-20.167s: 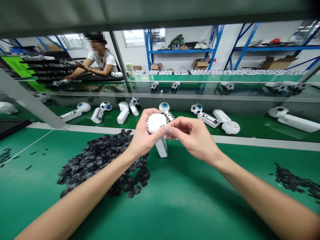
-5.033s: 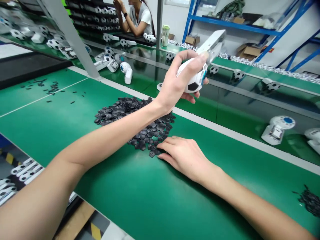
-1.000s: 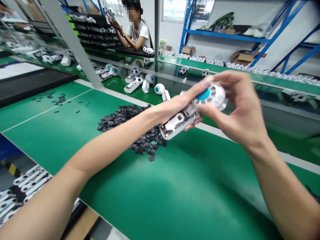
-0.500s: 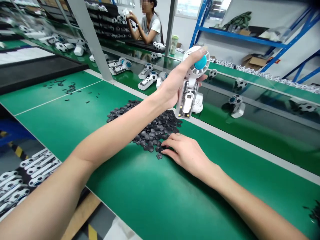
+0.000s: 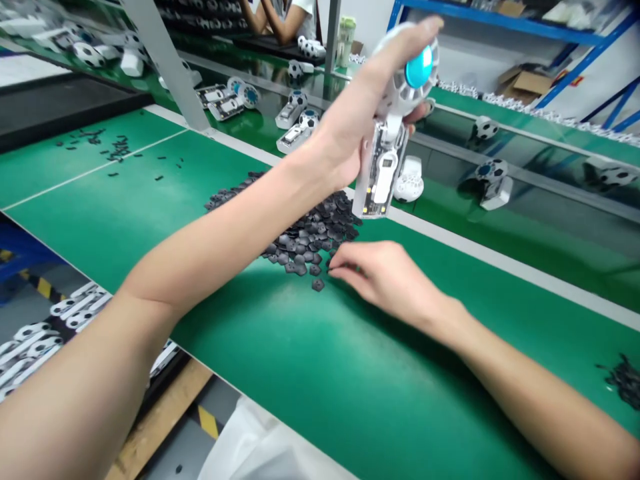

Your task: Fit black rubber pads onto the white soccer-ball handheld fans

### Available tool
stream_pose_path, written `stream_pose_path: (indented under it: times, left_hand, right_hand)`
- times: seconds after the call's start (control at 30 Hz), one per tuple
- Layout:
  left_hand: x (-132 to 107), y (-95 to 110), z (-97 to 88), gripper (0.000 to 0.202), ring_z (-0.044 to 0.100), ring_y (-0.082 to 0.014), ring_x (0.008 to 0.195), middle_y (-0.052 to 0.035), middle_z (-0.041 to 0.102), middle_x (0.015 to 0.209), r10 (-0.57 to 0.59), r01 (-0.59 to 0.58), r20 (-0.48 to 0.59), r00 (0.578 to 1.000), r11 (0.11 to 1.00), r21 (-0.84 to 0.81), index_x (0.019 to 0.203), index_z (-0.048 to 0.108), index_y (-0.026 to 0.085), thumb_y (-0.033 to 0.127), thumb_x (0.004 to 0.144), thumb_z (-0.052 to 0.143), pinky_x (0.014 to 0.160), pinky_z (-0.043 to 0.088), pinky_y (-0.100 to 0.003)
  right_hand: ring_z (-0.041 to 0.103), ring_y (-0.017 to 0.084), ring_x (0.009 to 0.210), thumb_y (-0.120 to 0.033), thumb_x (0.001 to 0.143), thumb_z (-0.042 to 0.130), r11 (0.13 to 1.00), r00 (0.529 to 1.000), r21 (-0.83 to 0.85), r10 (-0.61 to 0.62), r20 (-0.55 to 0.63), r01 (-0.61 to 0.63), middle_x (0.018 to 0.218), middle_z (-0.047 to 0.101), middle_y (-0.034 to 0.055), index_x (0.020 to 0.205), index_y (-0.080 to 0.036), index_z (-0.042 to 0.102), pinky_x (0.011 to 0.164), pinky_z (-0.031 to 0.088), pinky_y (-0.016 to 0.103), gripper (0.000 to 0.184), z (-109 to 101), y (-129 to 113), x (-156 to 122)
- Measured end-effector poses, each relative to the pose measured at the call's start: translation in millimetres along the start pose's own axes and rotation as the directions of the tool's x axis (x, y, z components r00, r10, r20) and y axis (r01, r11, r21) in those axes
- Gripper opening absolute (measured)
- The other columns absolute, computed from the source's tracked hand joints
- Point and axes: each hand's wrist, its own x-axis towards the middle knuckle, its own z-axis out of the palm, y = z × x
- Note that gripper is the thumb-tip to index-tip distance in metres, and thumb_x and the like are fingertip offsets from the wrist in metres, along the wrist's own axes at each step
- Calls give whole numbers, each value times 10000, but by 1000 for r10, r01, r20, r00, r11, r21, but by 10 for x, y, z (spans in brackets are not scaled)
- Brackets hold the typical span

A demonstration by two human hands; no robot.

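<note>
My left hand (image 5: 363,110) is closed around a white handheld fan (image 5: 381,177), raised above the bench. The fan has a round slotted head with a blue centre, and a clear handle shows electronic parts inside. Beneath my left forearm lies a pile of black pentagon pieces (image 5: 320,230), partly hidden by the arm. At the pile's near right edge, my right hand (image 5: 390,277) has thumb and forefinger pinched together, with a dark edge of one pentagon piece (image 5: 329,267) showing at the tips. A loose pentagon piece (image 5: 318,285) lies just left of those fingers.
A conveyor (image 5: 550,250) beyond the green bench (image 5: 300,360) carries several football-patterned fans (image 5: 493,180). Small black strips (image 5: 120,148) lie at the left, a dark heap (image 5: 625,380) at the right. A metal post (image 5: 165,67) rises at the bench's far edge. A co-worker (image 5: 287,20) sits opposite.
The view has tilted down. My left hand has lifted the fan slightly up and right. My right hand has drawn a little away from the pile, its fingertips now pinched closer together.
</note>
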Motion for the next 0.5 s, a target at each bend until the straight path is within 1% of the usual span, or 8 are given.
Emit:
stream_pose_path:
  times: [0.07, 0.13, 0.2, 0.23, 0.3, 0.37, 0.43, 0.5]
  left_hand:
    - [-31, 84, 65, 331, 664, -101, 646, 4, 638, 778, 14, -14, -48, 999, 1000, 18, 818, 606, 194, 278, 1134, 554, 592, 557, -248]
    - [-55, 184, 125, 438, 661, -72, 633, 17, 602, 768, 35, -29, -120, 992, 998, 50, 796, 553, 174, 286, 1182, 379, 595, 519, -215]
    - [-73, 264, 163, 536, 686, -73, 669, 10, 568, 767, 70, -59, -158, 985, 996, 70, 784, 514, 164, 297, 1196, 197, 611, 482, -196]
    - [-81, 285, 172, 552, 699, -87, 697, 0, 568, 771, 86, -74, -163, 983, 994, 78, 772, 507, 167, 291, 1198, 177, 614, 474, -197]
    - [-96, 274, 178, 482, 690, -105, 725, -11, 596, 783, 116, -106, -114, 987, 991, 86, 766, 520, 172, 240, 1193, 307, 633, 490, -213]
    - [-112, 188, 184, 340, 657, -98, 716, 1, 617, 795, 119, -115, -44, 992, 990, 78, 802, 547, 165, 173, 1136, 483, 670, 518, -224]
    - [-128, 44, 203, 176, 646, -99, 722, 10, 629, 822, 79, -79, -8, 997, 995, 63, 902, 606, 137, 180, 1073, 618, 691, 536, -235]
    - [-140, -121, 234, 154, 669, -135, 756, -6, 644, 858, 8, -3, -53, 999, 996, 88, 974, 659, 150, 281, 1033, 714, 683, 549, -259]
  right_hand:
    - [743, 189, 832, -133, 972, 736, 1000, 982, 28, -3, -190, 9, 925, 803, 18, 1014, -204, 727, 779, 530, 302, 83, -241, 13, -50]
    - [707, 172, 732, -137, 940, 758, 999, 919, 43, 46, -392, -31, 869, 781, 8, 1077, -214, 735, 710, 533, 302, 159, -526, 17, -131]
    - [664, 154, 633, -141, 941, 748, 991, 846, 110, 119, -520, -72, 799, 737, 2, 1046, -212, 746, 608, 520, 294, 127, -790, 6, -241]
    - [655, 150, 613, -142, 942, 750, 986, 812, 144, 152, -564, -84, 787, 725, 8, 1005, -208, 758, 577, 527, 291, 92, -897, -4, -302]
    - [678, 157, 632, -174, 947, 776, 976, 757, 190, 203, -620, -106, 806, 735, 28, 949, -205, 796, 567, 577, 297, 37, -1048, -21, -420]
    - [719, 174, 677, -246, 921, 849, 966, 735, 228, 242, -634, -122, 849, 774, 40, 959, -219, 845, 611, 644, 317, 47, -1122, -28, -514]
    - [751, 186, 701, -314, 867, 922, 953, 750, 281, 265, -606, -110, 868, 808, 33, 990, -248, 874, 657, 686, 333, 148, -1145, -22, -568]
    - [768, 183, 703, -308, 837, 952, 947, 780, 312, 256, -571, -82, 858, 827, 21, 977, -274, 884, 684, 700, 328, 159, -1146, -15, -586]
